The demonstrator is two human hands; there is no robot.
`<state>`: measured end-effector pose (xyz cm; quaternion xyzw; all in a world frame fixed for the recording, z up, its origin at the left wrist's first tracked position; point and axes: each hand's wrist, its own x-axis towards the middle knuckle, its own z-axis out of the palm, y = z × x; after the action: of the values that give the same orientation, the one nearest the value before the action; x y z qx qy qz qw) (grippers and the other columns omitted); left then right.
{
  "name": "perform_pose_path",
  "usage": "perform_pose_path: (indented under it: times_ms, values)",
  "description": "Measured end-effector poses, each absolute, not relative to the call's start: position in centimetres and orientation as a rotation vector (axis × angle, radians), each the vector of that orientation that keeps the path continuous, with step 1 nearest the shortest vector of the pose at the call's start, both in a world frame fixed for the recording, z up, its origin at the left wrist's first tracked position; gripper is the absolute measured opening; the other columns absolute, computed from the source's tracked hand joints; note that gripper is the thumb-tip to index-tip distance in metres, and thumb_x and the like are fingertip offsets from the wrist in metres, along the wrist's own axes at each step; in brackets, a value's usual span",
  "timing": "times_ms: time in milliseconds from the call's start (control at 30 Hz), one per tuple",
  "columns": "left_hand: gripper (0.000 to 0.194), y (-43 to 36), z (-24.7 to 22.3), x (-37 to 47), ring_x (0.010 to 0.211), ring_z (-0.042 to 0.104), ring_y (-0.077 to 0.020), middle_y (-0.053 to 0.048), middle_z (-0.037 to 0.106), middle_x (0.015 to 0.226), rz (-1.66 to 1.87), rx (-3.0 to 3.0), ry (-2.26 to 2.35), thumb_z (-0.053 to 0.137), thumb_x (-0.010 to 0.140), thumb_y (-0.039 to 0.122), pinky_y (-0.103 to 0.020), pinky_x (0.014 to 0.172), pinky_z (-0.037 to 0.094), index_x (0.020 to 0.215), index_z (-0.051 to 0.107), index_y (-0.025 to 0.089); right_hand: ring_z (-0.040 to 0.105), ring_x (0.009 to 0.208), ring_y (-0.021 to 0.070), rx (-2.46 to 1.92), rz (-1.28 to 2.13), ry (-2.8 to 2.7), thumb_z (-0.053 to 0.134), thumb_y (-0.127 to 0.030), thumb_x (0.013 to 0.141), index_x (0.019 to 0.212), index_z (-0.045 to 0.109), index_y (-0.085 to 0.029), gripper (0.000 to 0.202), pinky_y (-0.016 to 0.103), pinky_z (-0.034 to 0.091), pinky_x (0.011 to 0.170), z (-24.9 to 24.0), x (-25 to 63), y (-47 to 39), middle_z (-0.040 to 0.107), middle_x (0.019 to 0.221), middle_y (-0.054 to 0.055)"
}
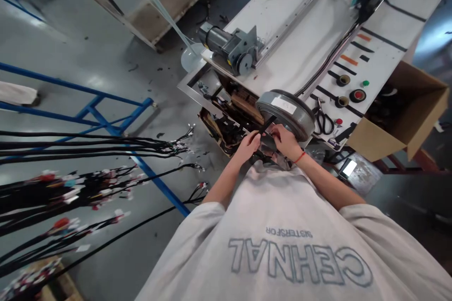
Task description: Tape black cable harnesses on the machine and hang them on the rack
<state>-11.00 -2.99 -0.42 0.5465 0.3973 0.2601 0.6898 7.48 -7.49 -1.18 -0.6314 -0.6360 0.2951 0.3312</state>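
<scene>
At the near end of the workbench [247,85], both hands are close together in front of my body. My left hand [250,145] is closed, gripping one end of a narrow black strip [267,125] that slants up toward a grey round drum [282,109] with a white label. Beside it, my right hand [285,142] has its fingers pinched near the strip, just below the drum; what sits between them is too small to make out. A bundle of black cables [326,63] runs along the bench from behind the drum.
Scissors [324,121] and a cardboard box [395,122] are on the right. A motor [229,44] sits at the bench's left edge. Cable harnesses [88,188] hang over a blue frame [116,124] at left. Bins with dark scraps [226,134] stand under the bench end.
</scene>
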Motion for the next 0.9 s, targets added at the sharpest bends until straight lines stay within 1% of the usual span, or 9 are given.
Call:
perform_pose_path:
  times_ms: [100, 200, 267, 367, 467, 533, 600, 767, 900]
  values:
    - [0.050, -3.2, -1.1, -11.0, 0.061, 0.052, -0.0134, -0.001, 0.055, 0.069, 0.531, 1.504, 0.948, 0.046, 0.092, 0.060, -0.025, 0.059, 0.044, 0.105, 0.062, 0.015, 0.065, 0.088, 0.0219, -1.604, 0.784, -1.687, 0.046, -0.006, 0.079, 0.115, 0.053, -0.019, 0.039, 0.035, 0.051, 0.081, -0.7, 7.3, -7.2, 0.068, 0.096, 0.005]
    - [0.041, -3.7, -1.8, -10.7, 0.082, 0.063, -0.0193, -0.008, 0.067, 0.091, 0.427, 1.730, 1.004, 0.043, 0.096, 0.048, -0.030, 0.078, 0.049, 0.111, 0.061, 0.014, 0.065, 0.091, 0.0229, -1.576, 0.714, -1.761, 0.047, -0.006, 0.080, 0.109, 0.055, -0.021, 0.034, 0.039, 0.048, 0.089, 0.0, 7.3, -6.8, 0.070, 0.094, 0.005]
    - [0.038, -4.0, -2.0, -10.5, 0.087, 0.065, -0.0205, -0.009, 0.069, 0.097, 0.368, 1.769, 1.037, 0.041, 0.097, 0.042, -0.031, 0.082, 0.049, 0.115, 0.059, 0.014, 0.064, 0.093, 0.0231, -1.586, 0.683, -1.789, 0.047, -0.009, 0.083, 0.103, 0.056, -0.021, 0.025, 0.040, 0.046, 0.092, 0.4, 7.4, -6.4, 0.070, 0.095, 0.006]
    - [0.033, -4.2, -2.1, -10.2, 0.089, 0.065, -0.0209, -0.009, 0.070, 0.099, 0.343, 1.766, 1.064, 0.041, 0.097, 0.037, -0.031, 0.083, 0.049, 0.115, 0.058, 0.015, 0.063, 0.094, 0.0221, -1.603, 0.686, -1.812, 0.045, -0.011, 0.086, 0.108, 0.054, -0.019, 0.024, 0.039, 0.045, 0.092, 1.0, 7.4, -5.8, 0.067, 0.103, 0.008]
    - [0.028, -4.2, -1.6, -10.1, 0.083, 0.065, -0.0209, -0.008, 0.069, 0.094, 0.365, 1.749, 1.051, 0.043, 0.096, 0.034, -0.031, 0.080, 0.049, 0.111, 0.059, 0.016, 0.060, 0.097, 0.0222, -1.635, 0.655, -1.919, 0.046, -0.013, 0.087, 0.110, 0.054, -0.016, 0.024, 0.038, 0.044, 0.093, 1.1, 7.0, -5.1, 0.064, 0.107, 0.011]
    - [0.025, -4.2, -0.9, -10.2, 0.077, 0.064, -0.0209, -0.007, 0.068, 0.085, 0.359, 1.774, 1.066, 0.046, 0.095, 0.032, -0.031, 0.077, 0.049, 0.108, 0.060, 0.017, 0.058, 0.099, 0.0240, -1.663, 0.604, -2.058, 0.044, -0.019, 0.092, 0.102, 0.057, -0.017, 0.017, 0.040, 0.041, 0.095, 1.2, 6.4, -4.7, 0.064, 0.104, 0.012]
    - [0.023, -4.4, 0.0, -10.6, 0.077, 0.064, -0.0217, -0.007, 0.066, 0.083, 0.364, 1.817, 1.093, 0.048, 0.094, 0.030, -0.033, 0.078, 0.049, 0.109, 0.060, 0.018, 0.056, 0.101, 0.0259, -1.671, 0.569, -2.159, 0.038, -0.024, 0.096, 0.095, 0.059, -0.018, 0.023, 0.044, 0.039, 0.097, 1.8, 5.7, -4.7, 0.064, 0.098, 0.012]
    - [0.025, -6.1, 1.4, -11.6, 0.108, 0.059, -0.0267, -0.015, 0.062, 0.115, 0.702, 1.750, 1.280, 0.052, 0.093, 0.031, -0.040, 0.096, 0.046, 0.112, 0.057, 0.017, 0.053, 0.114, 0.0263, -1.421, 0.548, -2.067, 0.039, -0.025, 0.095, 0.111, 0.059, -0.023, 0.026, 0.048, 0.041, 0.099, 5.8, 7.0, -8.3, 0.062, 0.115, 0.011]
    - [0.025, -7.5, 0.1, -8.9, 0.075, 0.068, -0.0207, -0.009, 0.069, 0.090, 0.342, 1.286, 1.171, 0.055, 0.092, 0.037, -0.035, 0.073, 0.054, 0.105, 0.057, 0.016, 0.050, 0.119, 0.0290, -1.814, 0.153, -1.390, 0.035, -0.029, 0.095, 0.117, 0.053, -0.021, 0.030, 0.051, 0.041, 0.100, 6.2, 14.5, -12.0, 0.055, 0.123, 0.015]
